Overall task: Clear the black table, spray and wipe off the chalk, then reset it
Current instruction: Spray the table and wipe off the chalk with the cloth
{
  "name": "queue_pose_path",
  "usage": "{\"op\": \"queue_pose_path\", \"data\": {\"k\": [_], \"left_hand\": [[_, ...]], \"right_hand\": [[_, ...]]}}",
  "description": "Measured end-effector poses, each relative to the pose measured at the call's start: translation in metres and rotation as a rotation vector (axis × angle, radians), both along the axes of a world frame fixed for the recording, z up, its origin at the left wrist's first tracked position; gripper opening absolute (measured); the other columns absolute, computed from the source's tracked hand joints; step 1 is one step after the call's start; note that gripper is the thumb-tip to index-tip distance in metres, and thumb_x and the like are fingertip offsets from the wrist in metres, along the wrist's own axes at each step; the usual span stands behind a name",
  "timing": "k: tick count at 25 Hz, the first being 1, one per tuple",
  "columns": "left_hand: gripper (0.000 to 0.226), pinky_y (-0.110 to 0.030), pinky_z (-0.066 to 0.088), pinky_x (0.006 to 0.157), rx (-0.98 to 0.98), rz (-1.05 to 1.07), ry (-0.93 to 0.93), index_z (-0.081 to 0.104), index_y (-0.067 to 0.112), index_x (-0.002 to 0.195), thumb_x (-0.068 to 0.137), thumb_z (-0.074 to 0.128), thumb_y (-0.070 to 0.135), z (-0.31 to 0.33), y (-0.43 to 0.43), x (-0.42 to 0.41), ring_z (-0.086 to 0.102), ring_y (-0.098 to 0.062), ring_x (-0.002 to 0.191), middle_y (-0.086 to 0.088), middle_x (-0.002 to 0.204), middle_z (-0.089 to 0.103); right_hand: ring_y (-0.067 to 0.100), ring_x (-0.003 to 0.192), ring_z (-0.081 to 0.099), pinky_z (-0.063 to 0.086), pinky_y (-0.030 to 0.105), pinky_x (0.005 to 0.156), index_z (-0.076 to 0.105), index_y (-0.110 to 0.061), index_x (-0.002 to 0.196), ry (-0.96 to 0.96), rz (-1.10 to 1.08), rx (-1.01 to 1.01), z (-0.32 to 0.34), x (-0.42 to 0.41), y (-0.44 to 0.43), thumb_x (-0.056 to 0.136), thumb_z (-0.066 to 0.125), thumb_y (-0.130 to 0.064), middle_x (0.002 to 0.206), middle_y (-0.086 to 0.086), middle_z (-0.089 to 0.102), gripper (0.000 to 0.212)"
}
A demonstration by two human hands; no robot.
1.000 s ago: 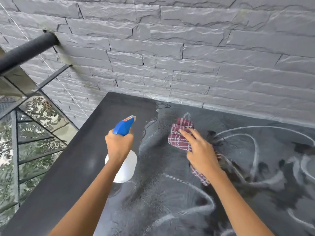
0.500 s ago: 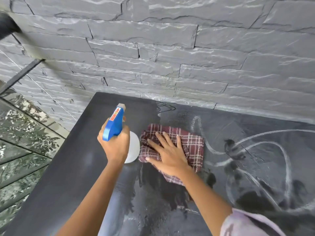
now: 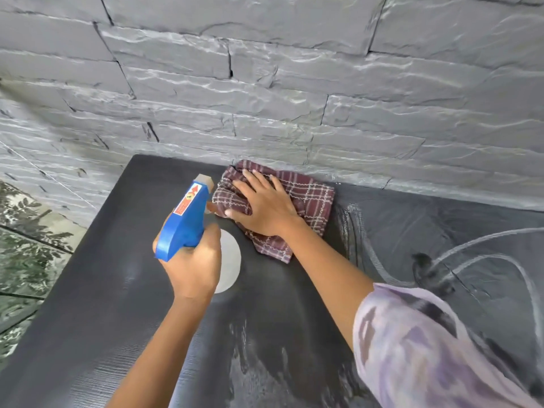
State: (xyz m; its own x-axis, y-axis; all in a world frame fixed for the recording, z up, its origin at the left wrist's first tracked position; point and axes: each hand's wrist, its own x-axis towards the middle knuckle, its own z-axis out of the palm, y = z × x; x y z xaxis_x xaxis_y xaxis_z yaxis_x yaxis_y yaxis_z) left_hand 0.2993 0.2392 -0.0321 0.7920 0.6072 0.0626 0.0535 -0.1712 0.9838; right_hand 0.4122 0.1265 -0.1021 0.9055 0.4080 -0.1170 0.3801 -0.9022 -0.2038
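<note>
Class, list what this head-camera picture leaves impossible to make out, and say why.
- Spray bottle: body mostly hidden behind the left hand; fill level unreadable.
- Label on its blue trigger head: too small to read.
- Table: right side cut off by the frame; sleeve covers part.
- Surface under the cloth: covered.

Terrace: stone wall (image 3: 265,83), greenery (image 3: 26,254)

Background: a wall (image 3: 265,92) of rough grey stone blocks laid in staggered courses, evenly lit by soft daylight; at lower left, a glass panel (image 3: 26,254) in dark framing, with green foliage showing in it.
</note>
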Motion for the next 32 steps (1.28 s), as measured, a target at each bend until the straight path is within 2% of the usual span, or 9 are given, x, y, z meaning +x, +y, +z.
{"op": "queue_pose_path", "data": {"k": [3,6,10,13,17,21,25,29,32], "left_hand": [[0.02,-0.011,0.04,0.063,0.034,-0.063,-0.044,0.053,0.028,0.064,0.065,0.049,0.008,-0.001,0.003,-0.001,0.046,-0.002,0.057,0.019,0.062,0.056],[0.033,-0.024,0.043,0.075,-0.001,-0.076,-0.047,0.058,0.042,0.062,0.065,0.049,0.011,0.0,0.002,-0.001,0.052,-0.005,0.07,0.022,0.066,0.059],[0.042,-0.034,0.043,0.078,-0.07,-0.039,0.029,0.057,0.055,0.055,0.064,0.05,0.014,0.002,-0.001,-0.001,0.049,-0.008,0.066,0.032,0.057,0.056],[0.042,-0.056,0.04,0.101,-0.062,-0.039,0.034,0.058,0.055,0.057,0.065,0.049,0.014,0.004,-0.001,-0.003,0.053,0.0,0.06,0.033,0.056,0.056],[0.04,-0.065,0.031,0.105,-0.076,-0.043,0.049,0.058,0.057,0.058,0.066,0.05,0.018,0.001,-0.002,-0.002,0.053,0.009,0.053,0.035,0.056,0.056],[0.039,-0.064,0.031,0.106,-0.089,-0.072,-0.003,0.058,0.058,0.063,0.067,0.05,0.02,-0.005,-0.001,0.0,0.056,0.009,0.059,0.036,0.061,0.058],[0.034,-0.065,0.03,0.106,-0.065,-0.105,-0.086,0.06,0.054,0.068,0.066,0.048,0.023,-0.009,0.0,0.003,0.059,0.008,0.069,0.035,0.069,0.062],[0.03,-0.065,0.03,0.106,-0.069,-0.155,-0.08,0.061,0.052,0.071,0.063,0.046,0.028,-0.001,0.0,0.0,0.06,0.006,0.071,0.034,0.075,0.065],[0.036,-0.063,0.033,0.105,-0.071,-0.112,0.018,0.066,0.03,0.086,0.055,0.048,0.036,0.0,0.006,-0.007,0.061,-0.003,0.073,0.002,0.098,0.071]], "right_hand": [[0.015,0.144,-0.001,-0.005,0.041,0.116,0.01,-0.028,0.149,-0.01,-0.073,0.003,0.003,-0.015,-0.044,0.094,0.019,-0.06,0.157,-0.002,0.001,0.064],[0.015,0.144,-0.002,-0.004,0.041,0.116,0.007,-0.025,0.149,-0.031,-0.319,-0.036,-0.002,-0.044,-0.115,0.093,0.008,-0.061,0.157,-0.001,0.0,0.067],[0.02,0.144,-0.006,-0.002,0.049,0.116,0.004,-0.024,0.149,0.031,-0.626,-0.098,-0.004,-0.06,-0.128,0.094,0.011,-0.059,0.157,0.003,-0.004,0.066],[0.02,0.142,-0.014,-0.005,0.056,0.113,-0.002,-0.03,0.148,0.025,-0.384,-0.093,0.001,-0.089,-0.081,0.09,0.004,-0.063,0.155,0.0,-0.013,0.067],[0.019,0.144,-0.001,-0.005,0.074,0.1,0.013,-0.041,0.145,-0.037,0.009,-0.088,-0.001,-0.172,-0.058,0.089,0.019,-0.067,0.156,-0.008,0.002,0.063],[0.021,0.143,-0.013,-0.009,0.071,0.103,-0.003,-0.047,0.144,-0.019,-0.214,-0.195,-0.005,-0.133,-0.128,0.086,0.008,-0.072,0.155,-0.011,-0.017,0.064],[0.026,0.143,-0.011,-0.007,0.074,0.101,0.001,-0.041,0.146,0.052,-0.522,-0.171,-0.004,-0.05,-0.138,0.086,0.006,-0.07,0.157,-0.002,-0.007,0.066],[0.027,0.14,-0.02,-0.007,0.075,0.099,-0.004,-0.044,0.145,0.038,-0.24,-0.166,-0.002,-0.089,-0.081,0.086,0.0,-0.068,0.154,-0.003,-0.018,0.064],[0.028,0.143,-0.01,-0.003,0.074,0.1,0.008,-0.044,0.145,-0.042,0.06,-0.08,-0.003,-0.171,-0.049,0.09,0.016,-0.066,0.157,-0.003,-0.005,0.06]]}}
